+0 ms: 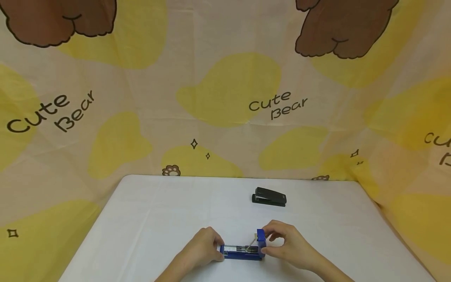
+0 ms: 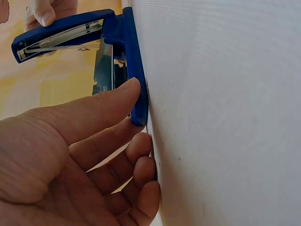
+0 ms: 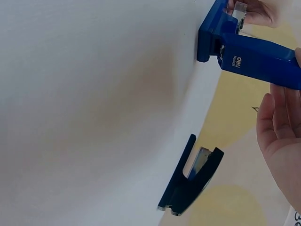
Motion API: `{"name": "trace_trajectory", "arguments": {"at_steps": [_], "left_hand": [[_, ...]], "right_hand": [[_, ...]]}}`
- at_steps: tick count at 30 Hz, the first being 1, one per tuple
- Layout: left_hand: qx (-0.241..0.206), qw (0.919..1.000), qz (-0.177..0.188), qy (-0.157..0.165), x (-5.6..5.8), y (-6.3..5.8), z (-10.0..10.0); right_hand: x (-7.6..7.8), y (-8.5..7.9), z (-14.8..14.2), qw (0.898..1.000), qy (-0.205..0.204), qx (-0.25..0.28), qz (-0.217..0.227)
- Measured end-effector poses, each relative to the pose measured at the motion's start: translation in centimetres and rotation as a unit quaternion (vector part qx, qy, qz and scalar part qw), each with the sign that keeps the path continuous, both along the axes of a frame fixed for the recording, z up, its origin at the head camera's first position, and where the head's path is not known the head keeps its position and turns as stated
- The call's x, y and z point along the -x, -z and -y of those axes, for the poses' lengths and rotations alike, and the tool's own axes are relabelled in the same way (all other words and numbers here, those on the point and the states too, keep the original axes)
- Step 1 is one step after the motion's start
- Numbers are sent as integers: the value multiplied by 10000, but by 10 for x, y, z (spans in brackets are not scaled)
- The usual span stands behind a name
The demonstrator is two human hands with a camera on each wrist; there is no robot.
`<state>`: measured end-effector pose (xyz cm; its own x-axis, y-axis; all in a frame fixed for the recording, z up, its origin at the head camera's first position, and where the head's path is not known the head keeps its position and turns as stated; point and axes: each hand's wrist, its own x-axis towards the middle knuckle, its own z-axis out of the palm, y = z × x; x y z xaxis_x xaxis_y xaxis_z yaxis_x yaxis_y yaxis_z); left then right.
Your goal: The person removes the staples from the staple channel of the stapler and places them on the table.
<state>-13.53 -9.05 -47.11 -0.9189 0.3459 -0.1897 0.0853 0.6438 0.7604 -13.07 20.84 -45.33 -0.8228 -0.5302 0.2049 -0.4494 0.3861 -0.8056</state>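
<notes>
Now left grip (image 1: pixel 203 246) and right grip (image 1: pixel 289 246) pinch the blue stapler (image 1: pixel 243 255) lying between them.

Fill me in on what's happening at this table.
A person's left hand pinches one end of the base of a blue deli stapler, which sits on the white table. Their right hand holds its top arm, swung up and open, well clear of the base. Farther back, a black stapler rests untouched.
</notes>
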Motion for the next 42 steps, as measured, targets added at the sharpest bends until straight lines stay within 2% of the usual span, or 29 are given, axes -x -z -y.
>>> {"name": "trace_trajectory", "arguments": {"at_steps": [4, 11, 21, 28, 42], "left_hand": [[-7, 10000, 40, -15, 0, 0, 0], [-11, 10000, 81, -26, 0, 0, 0], [-15, 9999, 93, -41, 0, 0, -1], [-1, 10000, 5, -7, -1, 1, 0], [-16, 10000, -16, 13, 0, 1, 1]], "right_hand": [[-1, -1, -3, 9998, 82, -44, 179], [0, -2, -4, 10000, 1, 78, 54], [-1, -4, -7, 9997, -22, 75, 230], [0, -2, -10, 9999, -30, 52, 153], [1, -6, -19, 9981, 177, -90, 580]]}}
